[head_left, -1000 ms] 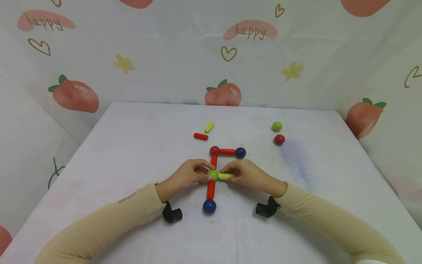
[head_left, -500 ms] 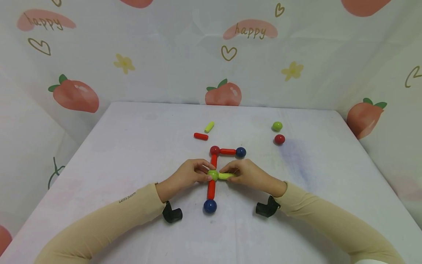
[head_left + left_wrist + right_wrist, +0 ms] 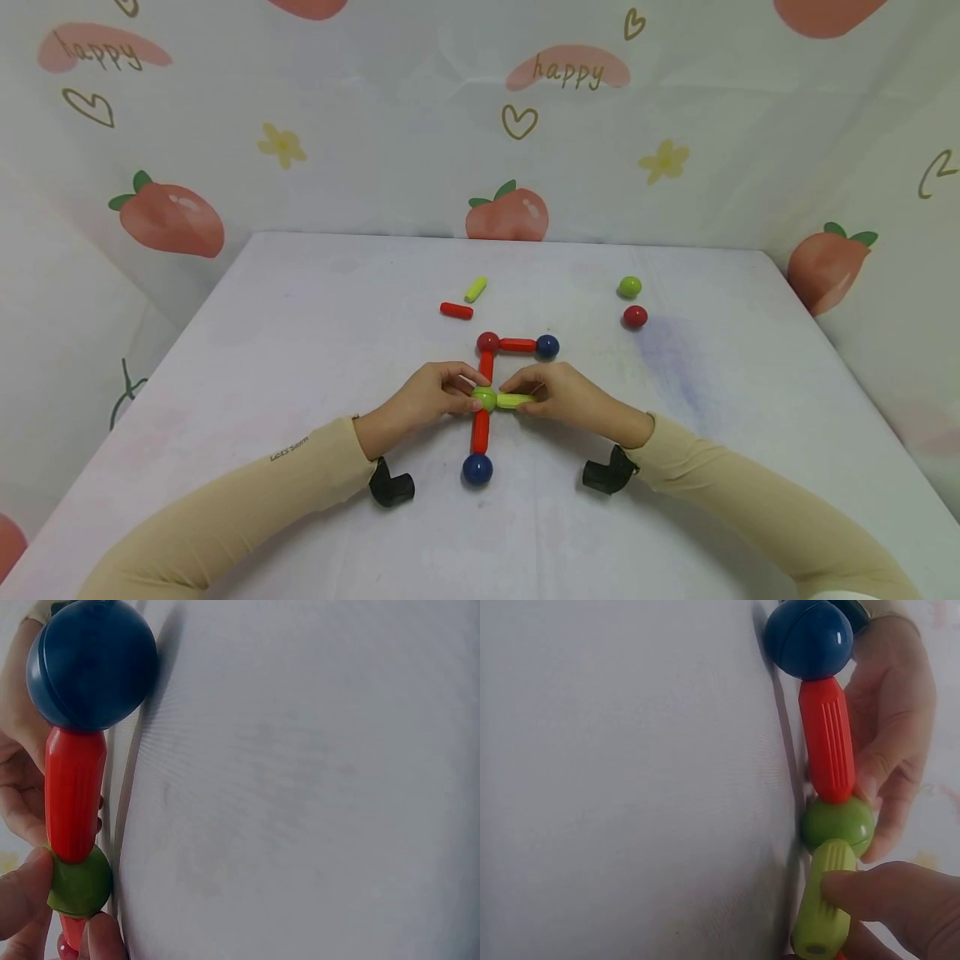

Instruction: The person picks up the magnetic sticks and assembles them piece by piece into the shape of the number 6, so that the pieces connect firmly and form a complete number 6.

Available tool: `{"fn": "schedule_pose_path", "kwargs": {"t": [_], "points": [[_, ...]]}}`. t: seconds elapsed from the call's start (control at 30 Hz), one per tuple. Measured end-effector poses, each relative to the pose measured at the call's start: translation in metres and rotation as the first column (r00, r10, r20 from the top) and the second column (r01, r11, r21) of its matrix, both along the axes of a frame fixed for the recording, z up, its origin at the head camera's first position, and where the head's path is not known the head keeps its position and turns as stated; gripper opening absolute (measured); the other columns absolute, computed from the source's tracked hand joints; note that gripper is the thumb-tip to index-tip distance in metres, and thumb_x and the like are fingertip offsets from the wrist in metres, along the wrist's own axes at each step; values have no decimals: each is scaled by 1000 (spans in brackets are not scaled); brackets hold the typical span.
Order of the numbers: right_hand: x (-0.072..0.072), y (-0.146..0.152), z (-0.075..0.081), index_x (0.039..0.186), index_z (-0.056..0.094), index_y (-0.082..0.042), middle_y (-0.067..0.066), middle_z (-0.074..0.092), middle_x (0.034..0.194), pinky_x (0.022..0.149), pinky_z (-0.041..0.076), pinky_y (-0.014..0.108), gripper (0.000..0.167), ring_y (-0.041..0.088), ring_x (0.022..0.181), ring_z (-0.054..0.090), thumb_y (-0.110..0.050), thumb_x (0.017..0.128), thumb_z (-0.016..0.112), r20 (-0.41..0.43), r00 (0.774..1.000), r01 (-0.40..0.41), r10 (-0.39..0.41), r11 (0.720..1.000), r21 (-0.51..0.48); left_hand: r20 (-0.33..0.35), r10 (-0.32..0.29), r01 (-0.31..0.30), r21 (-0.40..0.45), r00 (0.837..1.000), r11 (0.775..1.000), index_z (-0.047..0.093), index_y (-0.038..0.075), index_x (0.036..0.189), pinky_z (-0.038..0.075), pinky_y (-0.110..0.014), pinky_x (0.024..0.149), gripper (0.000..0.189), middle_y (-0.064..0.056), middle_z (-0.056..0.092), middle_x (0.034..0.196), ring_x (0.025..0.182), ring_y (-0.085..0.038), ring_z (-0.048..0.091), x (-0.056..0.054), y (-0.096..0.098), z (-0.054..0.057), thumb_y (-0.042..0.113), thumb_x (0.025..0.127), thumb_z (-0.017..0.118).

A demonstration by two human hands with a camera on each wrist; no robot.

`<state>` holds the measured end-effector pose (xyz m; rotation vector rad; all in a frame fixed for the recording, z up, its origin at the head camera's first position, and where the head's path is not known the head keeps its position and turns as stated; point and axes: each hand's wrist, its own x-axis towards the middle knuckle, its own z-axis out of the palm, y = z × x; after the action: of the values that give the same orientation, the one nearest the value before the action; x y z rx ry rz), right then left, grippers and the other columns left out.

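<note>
My left hand (image 3: 432,393) pinches a green ball (image 3: 838,825) between thumb and fingers. Thumb and fingers of my right hand (image 3: 564,402) grip a yellow-green rod (image 3: 825,900), whose end meets the ball's right side. From the ball a red rod (image 3: 75,795) runs toward me to a blue ball (image 3: 477,469). Away from me, another red rod (image 3: 487,367) leads to a red ball (image 3: 488,342). A third red rod (image 3: 518,345) joins that red ball to a second blue ball (image 3: 547,347) on the right.
Behind the joined pieces lie a loose yellow-green rod (image 3: 476,289) and a loose red rod (image 3: 456,311). A loose green ball (image 3: 630,287) and a loose red ball (image 3: 635,317) rest at the back right of the white table (image 3: 330,292). Black wrist mounts sit below both wrists.
</note>
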<state>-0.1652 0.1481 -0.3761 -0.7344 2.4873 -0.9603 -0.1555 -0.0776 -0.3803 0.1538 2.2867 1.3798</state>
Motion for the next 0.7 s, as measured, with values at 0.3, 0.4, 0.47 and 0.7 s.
{"fn": "schedule_pose_path", "kwargs": {"t": [0.3, 0.4, 0.47, 0.7], "points": [[-3, 22, 14, 120, 66, -7, 7, 68, 118, 94, 52, 41, 34, 24, 108, 64, -6, 86, 71, -30, 997, 69, -72, 994, -80, 14, 9, -9, 6, 1000, 1000, 70, 10, 108, 55, -26, 73, 25, -8, 67, 100, 82, -15, 62, 0, 0, 1, 5, 84, 73], [-8, 35, 22, 122, 65, -5, 11, 67, 120, 95, 51, 44, 35, 27, 111, 63, -6, 87, 70, -67, 991, 104, -113, 986, -129, 20, 12, -13, 5, 1000, 1000, 70, 11, 108, 55, -26, 73, 26, -8, 67, 101, 83, -15, 62, 0, 0, 1, 5, 84, 73], [-11, 45, 27, 123, 64, -5, 12, 66, 121, 95, 50, 46, 35, 28, 112, 62, -6, 88, 70, -98, 984, 131, -148, 977, -166, 25, 13, -13, 5, 1000, 1000, 70, 11, 109, 55, -26, 74, 26, -7, 67, 102, 84, -15, 62, 0, 0, 0, 5, 84, 73], [-24, 80, 39, 125, 61, -5, 12, 63, 127, 97, 50, 35, 37, 18, 111, 62, -9, 89, 69, -193, 938, 232, -286, 936, -263, 39, 13, -14, 22, 999, 1000, 70, 11, 110, 56, -27, 76, 27, -7, 66, 103, 86, -16, 61, 1, 0, 0, 5, 84, 73]]}}
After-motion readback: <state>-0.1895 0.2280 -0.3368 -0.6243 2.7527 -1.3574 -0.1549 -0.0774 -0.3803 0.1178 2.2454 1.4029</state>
